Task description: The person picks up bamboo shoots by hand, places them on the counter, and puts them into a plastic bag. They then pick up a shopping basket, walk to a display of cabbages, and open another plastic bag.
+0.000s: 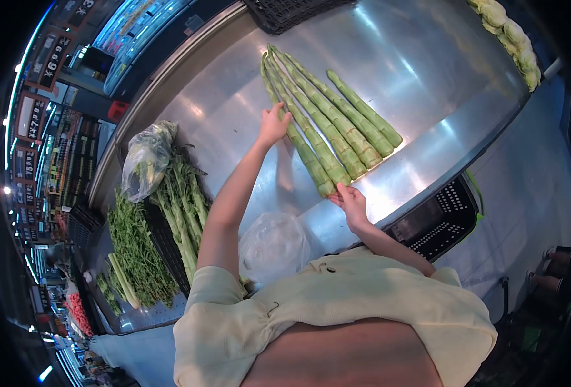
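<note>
Several long, pale green jointed stalks (pixel 340 126) lie side by side on a metal counter (pixel 224 138), their thin tips together at the far end and thick cut ends toward me. My left hand (pixel 274 124) is closed around the leftmost stalk (pixel 307 157) partway along its length. At the thick ends, my right hand (pixel 352 203) has its fingers and thumb on the butt of that same stalk. The shortest stalk (pixel 363 108) lies at the right of the row.
A crumpled clear plastic bag (pixel 274 245) lies near my body. Leafy green stalks (pixel 179 200), partly bagged, and bunched greens (pixel 137 248) are at the left. A black basket (pixel 437 219) is beyond the right edge; a black crate (pixel 292 14) stands at the back.
</note>
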A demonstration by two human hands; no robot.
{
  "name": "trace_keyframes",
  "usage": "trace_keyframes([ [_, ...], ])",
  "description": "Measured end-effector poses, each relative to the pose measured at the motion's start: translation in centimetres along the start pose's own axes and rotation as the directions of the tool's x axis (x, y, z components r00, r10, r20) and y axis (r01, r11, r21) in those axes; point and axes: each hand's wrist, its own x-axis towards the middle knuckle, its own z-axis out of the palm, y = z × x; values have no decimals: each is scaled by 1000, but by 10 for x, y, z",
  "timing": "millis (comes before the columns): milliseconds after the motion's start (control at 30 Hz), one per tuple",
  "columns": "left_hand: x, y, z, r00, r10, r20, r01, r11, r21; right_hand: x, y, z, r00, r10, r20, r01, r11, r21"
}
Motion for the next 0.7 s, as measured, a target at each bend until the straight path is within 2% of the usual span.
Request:
trace_keyframes([
  [167, -13, 20, -22, 994, -36, 100, 30, 998, 60, 0, 1, -1, 999, -1, 35, 1, 1000, 6],
  [233, -16, 21, -26, 993, 76, 95, -100, 952, 290, 0, 1, -1, 999, 2, 36, -2, 1000, 3],
  [267, -16, 21, -28, 993, 75, 93, -99, 952, 289, 0, 2, -1, 999, 5, 37, -5, 1000, 3],
  [333, -13, 7, -25, 953, 269, 140, -302, 879, 368, 1, 2, -1, 999, 9, 36, -9, 1000, 1],
  [367, -12, 0, -25, 953, 270, 135, -301, 880, 367, 2, 2, -2, 999, 14, 35, -14, 1000, 0],
  [433, -9, -11, -27, 882, 441, 167, -472, 812, 343, 3, 3, -2, 999, 9, 38, -8, 1000, -5],
  [467, -7, -16, -28, 882, 442, 162, -471, 813, 342, 3, 3, -3, 999, 9, 40, -8, 1000, -5],
  [533, -6, -19, -33, 803, 520, 291, -596, 701, 391, 3, 3, -3, 999, 10, 39, -10, 1000, 6],
  [700, -10, -14, -31, 822, 478, 308, -569, 676, 468, 1, 1, -1, 999, 10, 46, -11, 1000, 10],
])
